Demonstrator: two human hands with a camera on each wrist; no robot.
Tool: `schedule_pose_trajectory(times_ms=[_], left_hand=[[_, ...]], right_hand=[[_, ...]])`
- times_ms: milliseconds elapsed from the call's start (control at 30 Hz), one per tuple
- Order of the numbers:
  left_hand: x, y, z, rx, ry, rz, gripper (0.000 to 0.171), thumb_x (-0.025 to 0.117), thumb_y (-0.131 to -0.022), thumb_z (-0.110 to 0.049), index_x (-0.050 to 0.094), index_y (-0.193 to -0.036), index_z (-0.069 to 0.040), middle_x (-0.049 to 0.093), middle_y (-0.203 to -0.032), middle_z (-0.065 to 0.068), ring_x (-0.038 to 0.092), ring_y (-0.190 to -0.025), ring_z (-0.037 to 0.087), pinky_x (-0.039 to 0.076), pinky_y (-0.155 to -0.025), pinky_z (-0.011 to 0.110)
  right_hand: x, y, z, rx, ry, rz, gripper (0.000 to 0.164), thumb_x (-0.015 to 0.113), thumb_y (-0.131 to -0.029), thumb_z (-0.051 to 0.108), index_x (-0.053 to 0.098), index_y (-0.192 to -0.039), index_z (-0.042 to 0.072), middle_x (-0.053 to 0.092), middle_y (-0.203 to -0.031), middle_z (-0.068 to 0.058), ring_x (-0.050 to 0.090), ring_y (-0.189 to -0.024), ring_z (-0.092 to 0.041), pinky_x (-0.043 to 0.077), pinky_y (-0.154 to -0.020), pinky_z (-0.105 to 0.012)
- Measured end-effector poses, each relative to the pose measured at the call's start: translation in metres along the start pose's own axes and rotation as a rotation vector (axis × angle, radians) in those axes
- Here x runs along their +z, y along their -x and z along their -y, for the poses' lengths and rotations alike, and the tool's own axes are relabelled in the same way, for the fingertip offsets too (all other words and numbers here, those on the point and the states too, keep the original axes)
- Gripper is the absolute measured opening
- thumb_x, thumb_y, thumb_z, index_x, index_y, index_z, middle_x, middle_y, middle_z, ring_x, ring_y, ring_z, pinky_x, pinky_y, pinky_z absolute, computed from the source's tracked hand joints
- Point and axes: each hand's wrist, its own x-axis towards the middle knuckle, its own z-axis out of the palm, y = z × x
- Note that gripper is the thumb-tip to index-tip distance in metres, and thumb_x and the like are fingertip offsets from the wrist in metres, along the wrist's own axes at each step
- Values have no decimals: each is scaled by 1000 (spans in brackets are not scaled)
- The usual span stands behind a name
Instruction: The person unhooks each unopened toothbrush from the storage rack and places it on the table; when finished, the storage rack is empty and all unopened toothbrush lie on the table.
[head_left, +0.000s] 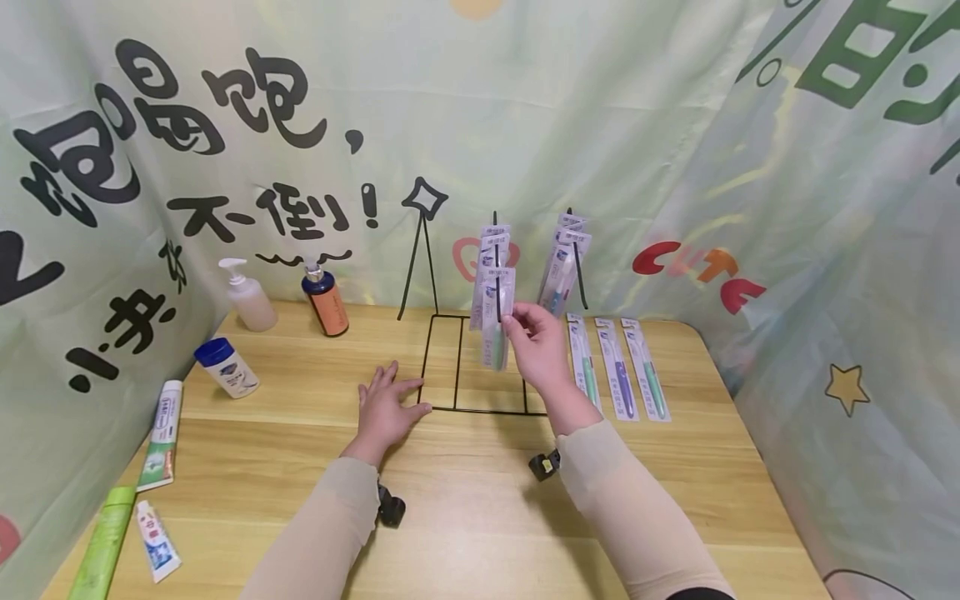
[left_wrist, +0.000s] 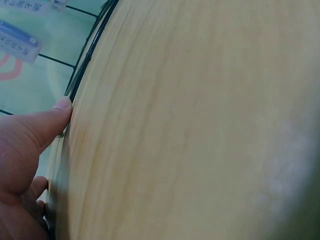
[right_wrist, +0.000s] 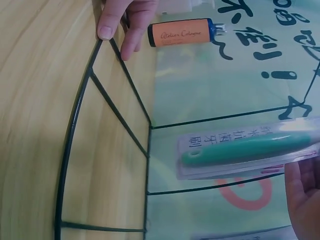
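Observation:
My right hand (head_left: 542, 346) pinches the edge of a packaged toothbrush (head_left: 492, 343) with a green handle, at the front of the left hook of a black wire rack (head_left: 480, 410). More packaged toothbrushes hang behind it on that hook, and others (head_left: 561, 271) hang on the right hook. In the right wrist view the green-handled toothbrush (right_wrist: 245, 150) lies along the fingers at the right edge. My left hand (head_left: 386, 408) rests with spread fingers at the rack base's front left corner; in the left wrist view its thumb (left_wrist: 55, 117) touches the wire.
Three packaged toothbrushes (head_left: 617, 369) lie right of the rack. A pump bottle (head_left: 251, 298), an orange-labelled bottle (head_left: 328, 307) and a blue-capped bottle (head_left: 228, 371) stand at the back left. Toothpaste tubes (head_left: 162, 437) and a green tube (head_left: 105, 542) lie along the left edge.

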Motion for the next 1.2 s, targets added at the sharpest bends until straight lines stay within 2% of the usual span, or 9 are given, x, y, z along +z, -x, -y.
schedule_pose_trajectory(times_ms=[200,367,567,633,700,767,900,1067,1200], left_hand=[[1,0,0,3,-6,3,52,84,-92,-34,72,-138,-12,27,-171,23,13,-159,49,-5,-122,74],[2,0,-2,-2,1,19,52,83,-93,-34,71,-140,-13,25,-172,22,11,-159,48,-7,-122,73],[3,0,0,-18,-6,28,54,82,-94,-36,70,-141,-14,23,-173,20,9,-160,47,-10,-122,71],[2,0,1,-20,-3,29,54,82,-94,-36,70,-141,-14,23,-173,20,8,-160,46,-10,-122,71],[1,0,0,-21,-6,29,54,83,-94,-36,70,-141,-14,23,-173,20,9,-160,46,-10,-122,71],[0,1,1,-24,-11,28,54,82,-94,-36,70,-141,-14,23,-173,20,8,-160,46,-9,-122,71],[-1,2,1,-28,-12,27,54,82,-94,-36,70,-141,-14,23,-173,20,8,-160,47,-9,-122,71],[-1,1,1,-24,-10,31,54,83,-94,-37,70,-141,-14,23,-173,20,9,-160,47,-9,-122,72],[0,-1,1,-13,-15,31,54,82,-94,-36,70,-141,-14,23,-173,21,9,-160,47,-8,-122,72]], right_hand=[[-14,11,9,-51,62,-37,10,69,-97,-7,74,-105,-9,74,-99,-24,66,-85,-18,54,-70,-20],[-41,27,15,-114,36,-77,11,68,-95,-12,73,-104,-11,75,-99,-24,66,-84,-11,56,-71,-18],[-94,40,32,-324,-186,-131,14,60,-90,-24,68,-100,-18,77,-99,-2,68,-82,-6,58,-73,-18],[-118,39,37,-375,-193,-180,15,59,-91,-24,67,-102,-20,78,-100,-1,70,-83,-8,60,-76,-19],[-142,35,40,-369,-157,-274,15,59,-91,-23,68,-104,-22,78,-98,-2,69,-78,-8,60,-74,-18],[-165,26,38,-302,-92,-365,16,62,-93,-19,69,-107,-22,78,-95,-2,68,-73,-9,59,-70,-17],[-209,3,18,6,57,-481,22,72,-96,-5,76,-117,-8,75,-93,3,64,-75,-11,56,-67,-13],[-253,-21,-24,383,295,-455,33,72,-102,18,73,-131,3,66,-93,12,59,-83,-7,51,-67,-10],[-275,-28,-60,567,428,-372,44,65,-105,28,67,-141,2,64,-101,7,56,-85,-3,49,-69,-12]])
